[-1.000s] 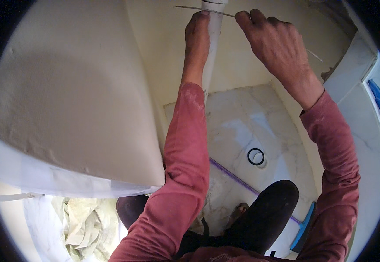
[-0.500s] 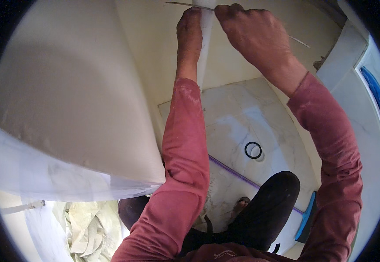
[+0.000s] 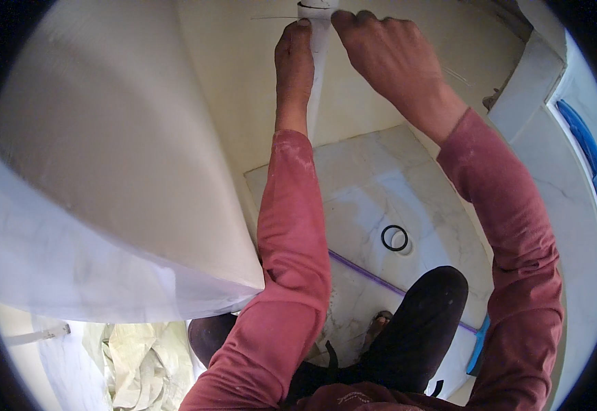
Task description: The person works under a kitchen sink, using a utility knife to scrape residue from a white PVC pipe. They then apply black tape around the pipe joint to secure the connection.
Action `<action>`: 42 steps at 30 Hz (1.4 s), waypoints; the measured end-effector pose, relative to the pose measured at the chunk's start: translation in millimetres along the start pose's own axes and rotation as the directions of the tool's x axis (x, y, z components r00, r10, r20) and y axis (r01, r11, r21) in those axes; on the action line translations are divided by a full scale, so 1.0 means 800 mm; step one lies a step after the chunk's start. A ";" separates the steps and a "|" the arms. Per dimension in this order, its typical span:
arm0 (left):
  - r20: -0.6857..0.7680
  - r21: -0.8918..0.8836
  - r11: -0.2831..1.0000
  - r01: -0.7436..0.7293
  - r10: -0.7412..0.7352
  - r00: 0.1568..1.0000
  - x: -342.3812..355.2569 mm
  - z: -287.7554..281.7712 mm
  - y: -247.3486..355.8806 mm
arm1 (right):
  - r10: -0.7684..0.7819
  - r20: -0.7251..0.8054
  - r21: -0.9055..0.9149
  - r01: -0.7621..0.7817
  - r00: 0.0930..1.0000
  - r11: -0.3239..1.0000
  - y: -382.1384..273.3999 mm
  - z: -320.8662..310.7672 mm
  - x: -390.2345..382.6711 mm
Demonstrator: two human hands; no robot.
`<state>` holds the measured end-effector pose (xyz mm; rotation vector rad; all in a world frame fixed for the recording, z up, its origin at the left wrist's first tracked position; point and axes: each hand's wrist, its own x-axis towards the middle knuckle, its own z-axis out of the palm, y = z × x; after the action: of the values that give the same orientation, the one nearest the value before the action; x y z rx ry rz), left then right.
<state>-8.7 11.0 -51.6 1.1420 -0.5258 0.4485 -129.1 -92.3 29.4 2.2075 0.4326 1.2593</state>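
Note:
A white plastic pipe (image 3: 320,48) stands upright at the top of the view, close to the cream wall. My left hand (image 3: 294,72) is closed around its left side, the thumb high up near the blade. My right hand (image 3: 396,60) grips a thin saw blade (image 3: 271,17). The blade crosses the pipe just above my left thumb, and its far end pokes out to the left. Behind my right fist the blade's other end is a faint blur. A dark curved line rings the pipe a little above the blade.
A large pale panel (image 3: 127,137) with a sharp corner fills the left. On the marbled tile floor (image 3: 353,171) lie a black ring (image 3: 394,238) around a white pipe opening and a purple pole (image 3: 367,270) with a blue head (image 3: 477,349). Crumpled sacking (image 3: 144,363) is at lower left.
The view has shifted slightly, so more of the pipe's top shows, with the dark line. My right hand has moved a little toward the pipe, and the blade now looks thinner.

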 end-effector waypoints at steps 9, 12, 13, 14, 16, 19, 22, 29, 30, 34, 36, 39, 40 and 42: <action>-0.016 0.039 0.997 -0.066 0.067 0.998 0.005 -0.008 -0.013 | 0.020 0.067 -0.018 -0.019 0.998 1.000 -0.011 -0.008 -0.009; 0.010 0.036 0.999 -0.025 0.025 1.000 0.003 -0.006 -0.008 | -0.009 0.031 0.017 0.008 0.999 1.000 -0.013 -0.003 -0.004; 0.022 0.006 1.000 -0.010 0.010 1.000 0.003 -0.005 -0.006 | -0.024 0.005 0.040 0.024 1.000 0.999 -0.012 0.000 0.000; 0.035 -0.023 1.000 0.005 -0.004 0.999 0.002 -0.003 -0.005 | -0.025 -0.016 0.042 0.026 1.000 0.999 -0.010 0.008 0.002; 0.071 0.041 0.998 0.041 -0.043 0.997 0.002 0.000 0.001 | -0.035 -0.060 0.050 0.038 0.998 0.998 -0.011 0.019 0.009; 0.078 0.294 0.954 -0.066 0.045 0.996 -0.005 0.001 0.007 | 0.002 0.127 0.021 -0.005 0.992 1.000 -0.009 0.006 0.004; 0.024 0.451 0.888 -0.085 0.083 0.996 -0.004 0.007 0.011 | 0.032 0.171 0.003 -0.033 0.985 0.999 -0.012 -0.005 -0.005; -0.025 0.384 0.917 -0.112 0.131 0.991 0.000 0.018 0.002 | 0.024 0.155 0.056 -0.033 0.988 0.998 -0.010 0.003 0.007; -0.045 0.357 0.930 -0.090 0.114 0.992 -0.001 0.017 0.004 | 0.062 0.169 0.062 -0.073 0.984 0.995 -0.008 0.006 0.004; -0.006 0.333 0.941 -0.067 0.073 0.997 -0.003 0.012 0.007 | 0.121 0.284 0.139 -0.165 0.951 0.976 -0.003 0.003 0.001; 0.030 0.337 0.939 -0.060 0.053 0.998 -0.001 0.006 0.004 | 0.149 0.347 0.233 -0.239 0.926 0.943 -0.003 -0.001 0.000; 0.113 0.082 0.995 -0.050 0.040 0.993 0.000 0.003 -0.014 | 0.043 0.257 0.534 -0.179 0.965 0.826 0.020 0.028 -0.010; 0.121 -0.014 1.000 -0.024 0.026 0.992 0.006 -0.007 -0.024 | 0.046 0.318 0.683 -0.263 0.947 0.682 0.019 0.026 -0.006; 0.137 -0.192 0.981 0.031 -0.004 0.991 0.022 -0.032 -0.039 | 0.023 0.566 0.805 -0.558 0.824 0.201 0.008 0.006 0.008</action>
<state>27.8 24.8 -71.9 0.9926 -0.6631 0.2978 -121.8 -96.0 35.6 3.7399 0.7309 0.5023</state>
